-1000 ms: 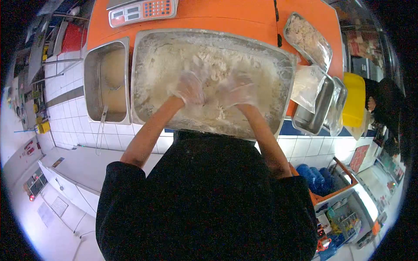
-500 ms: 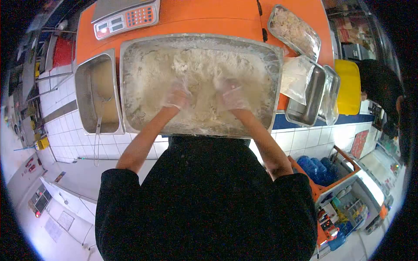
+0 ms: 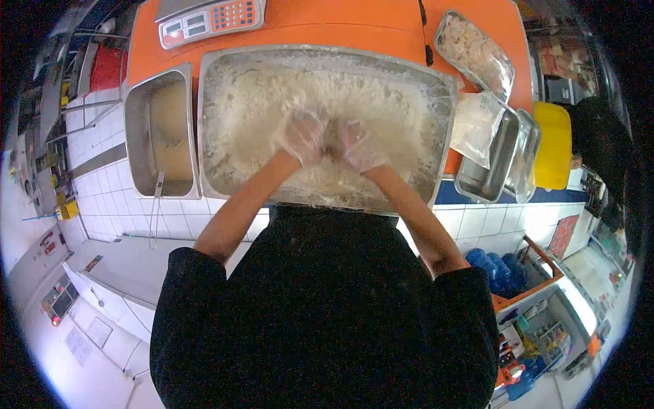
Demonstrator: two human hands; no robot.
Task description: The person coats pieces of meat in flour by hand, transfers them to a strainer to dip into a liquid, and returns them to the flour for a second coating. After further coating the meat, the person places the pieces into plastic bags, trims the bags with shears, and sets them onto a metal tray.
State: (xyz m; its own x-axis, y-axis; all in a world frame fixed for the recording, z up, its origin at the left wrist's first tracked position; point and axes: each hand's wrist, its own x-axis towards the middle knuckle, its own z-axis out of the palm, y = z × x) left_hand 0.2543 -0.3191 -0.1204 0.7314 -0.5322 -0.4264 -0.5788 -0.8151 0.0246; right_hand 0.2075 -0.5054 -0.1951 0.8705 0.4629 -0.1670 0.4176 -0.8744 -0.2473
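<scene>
A large metal tray [image 3: 446, 136] holds a bed of pale flour [image 3: 259, 95], clumpy towards the far side. Both my hands wear clear plastic gloves and are down in this flour, close together near the middle. My left hand [image 3: 303, 136] lies left of centre. My right hand [image 3: 359, 144] is just across a narrow gap from it. The fingers of both are smeared by motion and partly lost in the flour, so whether they grip anything does not show.
Left of the tray stands a deep metal pan [image 3: 139, 163] of cloudy liquid with a long-handled utensil [image 3: 158, 187]. A scale [image 3: 211, 24] sits behind. To the right are raw meat pieces [image 3: 473, 48] in a container, a bag of white powder [image 3: 477, 123], metal pans and a yellow tub [image 3: 552, 146].
My hands have come closer together in the flour, the left moving right and both slightly up. The whole view has shifted a little.
</scene>
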